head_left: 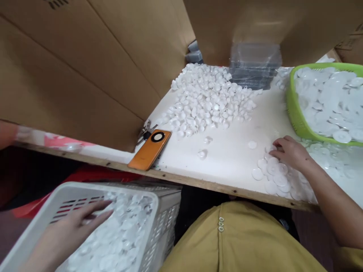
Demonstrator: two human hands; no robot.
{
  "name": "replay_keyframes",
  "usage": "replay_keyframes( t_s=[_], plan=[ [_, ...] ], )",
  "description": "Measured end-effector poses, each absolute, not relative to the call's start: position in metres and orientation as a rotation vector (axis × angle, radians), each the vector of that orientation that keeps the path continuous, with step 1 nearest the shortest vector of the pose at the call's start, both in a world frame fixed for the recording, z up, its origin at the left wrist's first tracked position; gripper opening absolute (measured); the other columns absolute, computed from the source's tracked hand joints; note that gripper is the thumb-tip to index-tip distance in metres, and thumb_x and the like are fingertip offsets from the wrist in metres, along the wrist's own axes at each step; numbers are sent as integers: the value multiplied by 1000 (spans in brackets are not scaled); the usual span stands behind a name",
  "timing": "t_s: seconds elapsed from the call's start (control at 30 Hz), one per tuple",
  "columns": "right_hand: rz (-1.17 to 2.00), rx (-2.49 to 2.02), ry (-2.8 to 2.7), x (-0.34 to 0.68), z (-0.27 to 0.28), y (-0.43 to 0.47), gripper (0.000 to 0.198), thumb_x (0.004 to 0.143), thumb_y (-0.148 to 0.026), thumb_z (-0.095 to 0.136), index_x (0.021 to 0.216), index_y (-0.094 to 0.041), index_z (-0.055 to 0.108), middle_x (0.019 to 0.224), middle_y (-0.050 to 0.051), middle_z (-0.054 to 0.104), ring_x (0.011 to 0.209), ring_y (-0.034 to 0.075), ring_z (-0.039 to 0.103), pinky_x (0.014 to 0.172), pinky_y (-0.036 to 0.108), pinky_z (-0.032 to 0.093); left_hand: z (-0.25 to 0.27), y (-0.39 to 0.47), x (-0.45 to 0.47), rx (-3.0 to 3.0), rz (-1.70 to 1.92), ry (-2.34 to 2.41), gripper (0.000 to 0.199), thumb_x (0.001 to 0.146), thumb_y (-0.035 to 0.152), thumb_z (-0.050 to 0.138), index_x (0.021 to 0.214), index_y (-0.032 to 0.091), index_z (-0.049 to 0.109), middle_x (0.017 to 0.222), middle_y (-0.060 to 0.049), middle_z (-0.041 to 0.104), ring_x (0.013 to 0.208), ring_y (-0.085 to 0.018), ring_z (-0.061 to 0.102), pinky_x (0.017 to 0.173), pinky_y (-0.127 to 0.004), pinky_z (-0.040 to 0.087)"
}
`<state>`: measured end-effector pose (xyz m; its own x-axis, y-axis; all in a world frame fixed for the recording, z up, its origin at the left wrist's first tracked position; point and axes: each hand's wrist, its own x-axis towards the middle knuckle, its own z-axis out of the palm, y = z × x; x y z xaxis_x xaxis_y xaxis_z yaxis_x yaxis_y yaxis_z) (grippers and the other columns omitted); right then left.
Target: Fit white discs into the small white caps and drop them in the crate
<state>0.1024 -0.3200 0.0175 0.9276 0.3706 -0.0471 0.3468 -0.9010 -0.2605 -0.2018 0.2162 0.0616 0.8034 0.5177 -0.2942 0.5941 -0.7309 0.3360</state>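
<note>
My left hand (76, 226) hovers over the white plastic basket (154, 215) at the lower left, its thumb and fingers apart and nothing between them. Small clear-white plastic pieces (113, 238) fill much of that basket. On the table's right side, my right hand (293, 153) has its fingertips pinched on a thin translucent plastic disc (268, 150), partly hidden by the fingers. Loose flat discs (273, 170) lie spread in front of this hand. Behind it stands a green basket (295, 102) heaped with similar discs (326, 102).
Small white caps (210, 98) form a big pile at mid-table, with two stray ones nearer me. An orange phone (150, 149) lies by the wooden front edge (198, 181). Cardboard (85, 68) walls the left and back. Clear-wrapped grey stacks (252, 71) stand behind. Another person's arm (7, 134) shows far left.
</note>
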Motion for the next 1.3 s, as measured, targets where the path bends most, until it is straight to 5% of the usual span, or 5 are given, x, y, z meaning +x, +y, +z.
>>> replay_keyframes(
  t_s=[0.2,0.43,0.7,0.93,1.3],
  plan=[
    [78,-2592,-574,97,29,-292,17,78,-39,60,75,-23,57,64,1,58,54,19,53,52,31,39,39,97,-87,2534,118,430,34,80,45,54,101,21,66,96,-5,67,84,-19,64,81,-32,52],
    [-185,-2374,-789,65,31,-233,24,88,-42,55,91,-22,70,81,5,66,68,19,61,62,32,45,3,33,-7,2534,-40,5,18,74,19,66,93,20,69,88,-2,61,77,-15,61,71,-25,48],
    [566,-2089,-529,61,23,-214,35,82,-49,62,103,-22,70,80,3,66,68,17,59,63,30,48,2,-3,16,2532,-93,-235,19,77,29,66,95,21,66,90,-2,62,84,-17,60,69,-25,45],
    [636,-1808,-214,69,18,-185,44,62,-45,78,92,-17,62,69,1,62,57,15,58,51,26,48,1,-1,16,2552,-70,-277,19,79,34,65,94,22,63,89,-1,62,85,-18,59,68,-27,42],
    [751,-1877,-226,76,13,-168,36,60,-41,82,74,-17,59,56,-3,56,46,9,50,38,19,35,0,-2,16,2541,-32,-247,27,85,45,55,84,19,61,88,-4,63,82,-20,60,65,-29,42]
  ],
)
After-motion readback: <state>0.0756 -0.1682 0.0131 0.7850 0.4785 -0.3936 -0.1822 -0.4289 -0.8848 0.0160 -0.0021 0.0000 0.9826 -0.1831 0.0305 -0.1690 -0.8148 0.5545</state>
